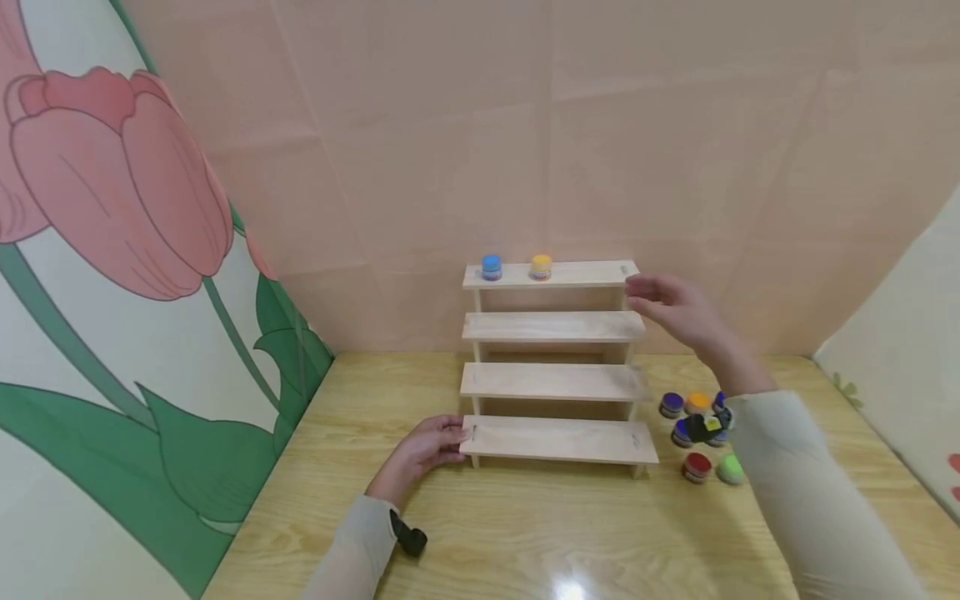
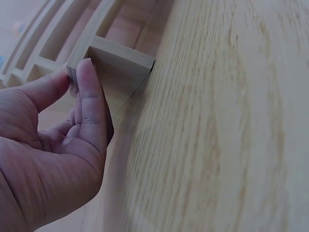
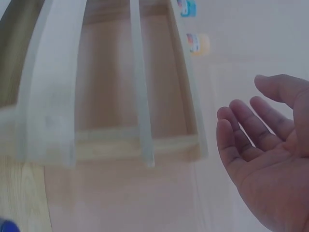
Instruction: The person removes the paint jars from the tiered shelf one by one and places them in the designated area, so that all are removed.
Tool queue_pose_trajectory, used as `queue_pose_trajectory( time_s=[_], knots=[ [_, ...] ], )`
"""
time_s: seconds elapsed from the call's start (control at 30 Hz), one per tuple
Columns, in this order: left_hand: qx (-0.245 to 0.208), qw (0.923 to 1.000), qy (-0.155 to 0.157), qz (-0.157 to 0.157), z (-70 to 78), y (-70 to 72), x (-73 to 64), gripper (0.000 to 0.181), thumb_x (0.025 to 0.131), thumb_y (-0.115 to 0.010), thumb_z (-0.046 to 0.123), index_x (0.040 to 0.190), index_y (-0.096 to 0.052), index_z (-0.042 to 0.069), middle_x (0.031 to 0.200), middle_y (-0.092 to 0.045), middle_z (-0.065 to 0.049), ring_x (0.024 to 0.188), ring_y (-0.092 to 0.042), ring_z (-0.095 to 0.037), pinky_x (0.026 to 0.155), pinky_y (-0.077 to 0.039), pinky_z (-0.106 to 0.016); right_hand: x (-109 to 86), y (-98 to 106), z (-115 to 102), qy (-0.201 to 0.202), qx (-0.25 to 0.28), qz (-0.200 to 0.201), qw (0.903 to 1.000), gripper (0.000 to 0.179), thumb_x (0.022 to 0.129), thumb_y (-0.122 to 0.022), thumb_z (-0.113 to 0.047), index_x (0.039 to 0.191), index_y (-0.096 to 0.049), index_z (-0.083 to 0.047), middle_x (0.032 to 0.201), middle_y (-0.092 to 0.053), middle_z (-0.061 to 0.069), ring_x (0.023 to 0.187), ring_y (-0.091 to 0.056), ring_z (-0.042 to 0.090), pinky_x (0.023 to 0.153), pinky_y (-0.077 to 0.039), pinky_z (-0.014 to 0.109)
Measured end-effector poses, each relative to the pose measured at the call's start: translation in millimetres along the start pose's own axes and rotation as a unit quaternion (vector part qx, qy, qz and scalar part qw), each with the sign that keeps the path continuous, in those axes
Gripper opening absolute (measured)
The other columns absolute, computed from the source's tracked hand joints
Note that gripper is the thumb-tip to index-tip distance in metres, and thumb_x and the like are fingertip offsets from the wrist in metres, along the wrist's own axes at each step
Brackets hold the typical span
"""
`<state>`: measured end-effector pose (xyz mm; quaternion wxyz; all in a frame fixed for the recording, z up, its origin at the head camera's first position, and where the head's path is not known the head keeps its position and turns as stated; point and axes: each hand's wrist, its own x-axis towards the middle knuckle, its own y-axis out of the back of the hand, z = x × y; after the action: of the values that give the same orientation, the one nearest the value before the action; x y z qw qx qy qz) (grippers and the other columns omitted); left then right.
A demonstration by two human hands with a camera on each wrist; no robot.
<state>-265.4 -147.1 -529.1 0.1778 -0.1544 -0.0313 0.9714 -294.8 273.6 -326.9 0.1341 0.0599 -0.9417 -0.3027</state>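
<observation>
A four-step wooden rack (image 1: 555, 437) stands on the table against the back wall. My left hand (image 1: 429, 448) pinches the left end of its lowest shelf between thumb and fingers, as the left wrist view shows close up. On the top shelf sit a blue-lidded jar (image 1: 491, 267) and, to its right, a yellow-lidded jar (image 1: 541, 267). My right hand (image 1: 671, 310) hovers beside the rack's upper right end, holding nothing. In the right wrist view its fingers (image 3: 260, 133) are relaxed and apart from the rack.
Right of the rack, several small paint jars stand on the table, among them an orange one (image 1: 697, 403), a red one (image 1: 697, 467) and a green one (image 1: 731, 469). My right forearm partly covers this group. A tulip-printed wall (image 1: 120, 183) rises at the left.
</observation>
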Motion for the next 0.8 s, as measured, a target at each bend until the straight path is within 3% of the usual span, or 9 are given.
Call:
queue_pose_trajectory(
  time_s=[0.1, 0.17, 0.27, 0.4, 0.63, 0.8],
  knots=[
    [0.0, 1.0, -0.002, 0.0, 0.0, 0.0, 0.0, 0.045, 0.099, -0.062, 0.007, 0.138, -0.047, -0.011, 0.1, -0.069, -0.008, 0.083, -0.067, -0.015, 0.071, -0.058, -0.027, 7.8, -6, -7, 0.008, 0.016, 0.004, 0.9998, 0.054, 0.102, -0.061, -0.035, 0.144, -0.051, -0.003, 0.142, -0.055, 0.021, 0.125, -0.054, 0.032, 0.095, -0.047, 0.022],
    [0.001, 1.0, -0.003, -0.001, 0.3, 0.0, -0.1, 0.045, 0.099, -0.062, 0.007, 0.138, -0.047, -0.011, 0.1, -0.069, -0.008, 0.083, -0.066, -0.015, 0.071, -0.059, -0.027, 12.4, -10, -11, 0.011, 0.022, 0.004, 0.9997, 0.052, 0.103, -0.061, -0.033, 0.143, -0.052, -0.002, 0.141, -0.056, 0.021, 0.124, -0.055, 0.033, 0.093, -0.047, 0.019],
    [-0.001, 1.0, 0.0, 0.001, 0.7, 0.1, -0.1, 0.044, 0.099, -0.063, 0.006, 0.137, -0.048, -0.011, 0.099, -0.068, -0.008, 0.082, -0.066, -0.016, 0.071, -0.058, -0.027, 20.1, -15, -17, 0.008, 0.028, 0.002, 0.9996, 0.05, 0.103, -0.061, -0.031, 0.143, -0.051, -0.001, 0.141, -0.056, 0.021, 0.126, -0.055, 0.034, 0.1, -0.05, 0.031],
    [0.006, 1.0, 0.002, 0.003, 1.2, 0.6, 0.3, 0.045, 0.098, -0.063, 0.005, 0.137, -0.048, -0.012, 0.098, -0.068, -0.008, 0.082, -0.066, -0.016, 0.07, -0.058, -0.026, 32.6, -22, -23, -0.007, 0.041, 0.007, 0.9991, 0.05, 0.103, -0.061, -0.029, 0.144, -0.05, -0.003, 0.143, -0.055, 0.018, 0.129, -0.053, 0.033, 0.109, -0.044, 0.048],
    [0.01, 0.9999, 0.005, 0.001, 3.9, 0.7, 1.0, 0.043, 0.098, -0.063, 0.005, 0.135, -0.049, -0.011, 0.097, -0.068, -0.007, 0.082, -0.066, -0.016, 0.068, -0.058, -0.025, 52.5, -34, -33, -0.014, 0.084, 0.017, 0.9962, 0.049, 0.102, -0.063, -0.024, 0.144, -0.05, -0.001, 0.142, -0.055, 0.019, 0.128, -0.053, 0.031, 0.112, -0.042, 0.048],
    [0.013, 0.9999, 0.007, 0.003, 5.1, -0.1, 1.0, 0.043, 0.097, -0.064, 0.006, 0.133, -0.05, -0.011, 0.096, -0.069, -0.008, 0.082, -0.066, -0.015, 0.068, -0.057, -0.026, 63.0, -42, -38, -0.015, 0.086, 0.022, 0.996, 0.046, 0.102, -0.063, -0.021, 0.14, -0.053, 0.001, 0.139, -0.057, 0.021, 0.125, -0.054, 0.029, 0.109, -0.043, 0.045]
  ],
)
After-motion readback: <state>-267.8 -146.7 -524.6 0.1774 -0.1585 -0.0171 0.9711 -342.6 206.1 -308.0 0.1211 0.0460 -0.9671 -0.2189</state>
